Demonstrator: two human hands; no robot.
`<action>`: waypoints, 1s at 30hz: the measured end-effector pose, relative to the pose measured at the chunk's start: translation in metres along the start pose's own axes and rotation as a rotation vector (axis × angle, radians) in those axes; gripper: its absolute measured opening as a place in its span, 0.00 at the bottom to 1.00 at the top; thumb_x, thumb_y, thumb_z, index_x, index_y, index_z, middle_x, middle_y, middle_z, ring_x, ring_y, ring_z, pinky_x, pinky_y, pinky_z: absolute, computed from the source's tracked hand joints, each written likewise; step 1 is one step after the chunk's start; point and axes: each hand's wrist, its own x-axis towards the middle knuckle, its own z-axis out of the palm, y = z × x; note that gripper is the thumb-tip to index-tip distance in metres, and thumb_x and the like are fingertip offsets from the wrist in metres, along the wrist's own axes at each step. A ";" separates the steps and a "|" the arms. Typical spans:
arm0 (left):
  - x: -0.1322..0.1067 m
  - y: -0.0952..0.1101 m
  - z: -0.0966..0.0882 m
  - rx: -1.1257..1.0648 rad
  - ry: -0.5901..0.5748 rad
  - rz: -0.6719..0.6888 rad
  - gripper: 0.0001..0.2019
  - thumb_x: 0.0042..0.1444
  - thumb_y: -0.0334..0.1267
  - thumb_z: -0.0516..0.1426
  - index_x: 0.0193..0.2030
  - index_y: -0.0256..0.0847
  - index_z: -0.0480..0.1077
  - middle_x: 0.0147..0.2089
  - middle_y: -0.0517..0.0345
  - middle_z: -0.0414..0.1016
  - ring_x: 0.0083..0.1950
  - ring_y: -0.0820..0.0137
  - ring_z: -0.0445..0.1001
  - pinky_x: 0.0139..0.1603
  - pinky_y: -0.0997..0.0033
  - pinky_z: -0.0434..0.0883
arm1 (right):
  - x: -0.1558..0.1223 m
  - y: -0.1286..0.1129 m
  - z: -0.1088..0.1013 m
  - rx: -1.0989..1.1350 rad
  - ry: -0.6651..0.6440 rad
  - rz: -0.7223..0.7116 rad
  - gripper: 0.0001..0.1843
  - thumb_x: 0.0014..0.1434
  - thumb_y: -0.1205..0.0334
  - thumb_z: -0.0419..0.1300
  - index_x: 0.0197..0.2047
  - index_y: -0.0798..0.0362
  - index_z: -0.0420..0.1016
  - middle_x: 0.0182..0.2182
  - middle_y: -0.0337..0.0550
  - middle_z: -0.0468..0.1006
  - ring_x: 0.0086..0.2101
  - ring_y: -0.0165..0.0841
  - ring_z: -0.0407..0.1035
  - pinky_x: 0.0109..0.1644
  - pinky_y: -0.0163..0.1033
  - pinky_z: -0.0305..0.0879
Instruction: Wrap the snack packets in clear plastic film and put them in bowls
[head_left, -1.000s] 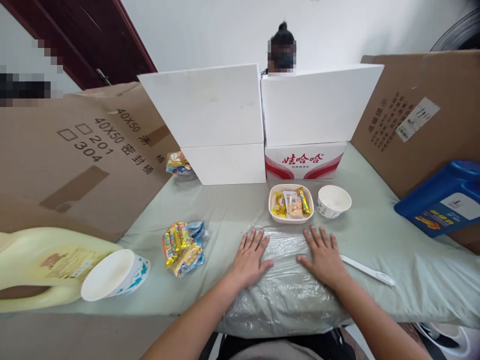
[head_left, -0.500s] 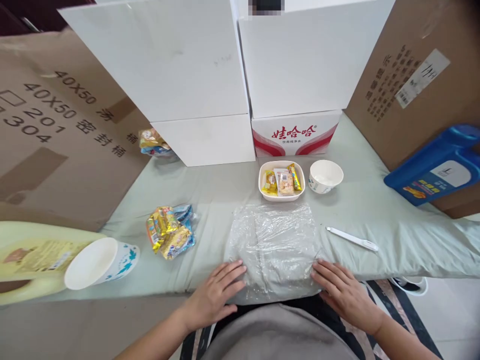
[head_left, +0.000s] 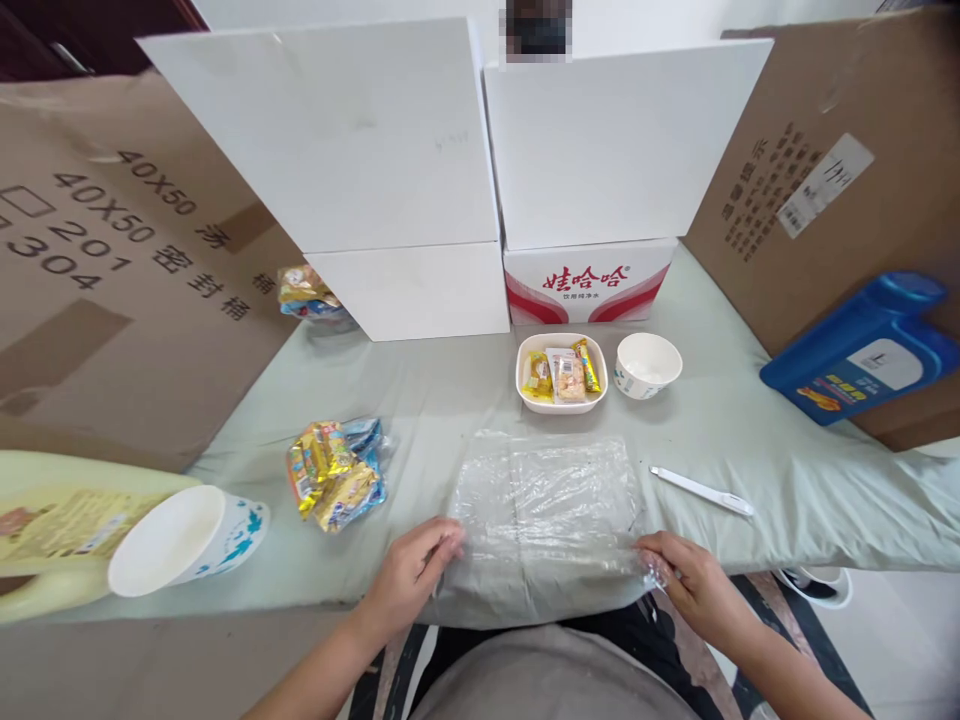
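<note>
A clear plastic bag (head_left: pixel 547 500) lies spread on the green cloth in front of me, wrinkled and shiny. Its near left corner is pinched in my left hand (head_left: pixel 416 575), thumb against fingers. At the near right corner, my right hand (head_left: pixel 690 580) grips a bunched bit of the same plastic. Just beyond the bag sits a white tray (head_left: pixel 525 392) with several small wrapped snacks (head_left: pixel 566 375) in it. To the right of my right hand lies a white utility knife (head_left: pixel 701 490).
A paper bowl (head_left: pixel 649 365) stands beside the tray. Bagged snacks (head_left: pixel 337 475), a tipped paper tub (head_left: pixel 191 540) and a yellow jug (head_left: pixel 67 520) are on the left. A blue bottle (head_left: pixel 855 350) leans at right. White boxes (head_left: pixel 401 150) and cartons (head_left: pixel 817 220) wall the back and sides.
Both hands lay flat with fingers spread on the bag's near corners. Now each has closed on a corner, and the near edge is drawn up slightly. The camera view has tilted a little.
</note>
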 end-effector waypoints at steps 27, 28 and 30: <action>0.104 0.010 0.022 0.783 0.109 -0.318 0.11 0.66 0.38 0.49 0.45 0.36 0.70 0.40 0.46 0.76 0.39 0.59 0.76 0.39 0.63 0.70 | 0.072 0.017 0.028 -0.610 0.373 0.110 0.18 0.66 0.59 0.45 0.53 0.56 0.68 0.36 0.49 0.77 0.35 0.40 0.73 0.38 0.43 0.67; 0.102 0.011 0.023 0.789 0.195 -0.232 0.10 0.66 0.37 0.50 0.45 0.36 0.70 0.40 0.46 0.75 0.40 0.59 0.75 0.41 0.62 0.70 | 0.073 0.014 0.025 -0.604 0.414 0.068 0.18 0.66 0.58 0.46 0.52 0.56 0.68 0.37 0.50 0.77 0.37 0.41 0.72 0.41 0.44 0.67; 0.098 0.014 0.027 0.751 0.299 0.014 0.10 0.65 0.34 0.49 0.43 0.38 0.72 0.39 0.47 0.75 0.42 0.60 0.74 0.43 0.61 0.69 | 0.076 0.008 0.022 -0.574 0.484 -0.037 0.17 0.66 0.56 0.49 0.50 0.56 0.70 0.40 0.52 0.76 0.42 0.43 0.70 0.47 0.48 0.66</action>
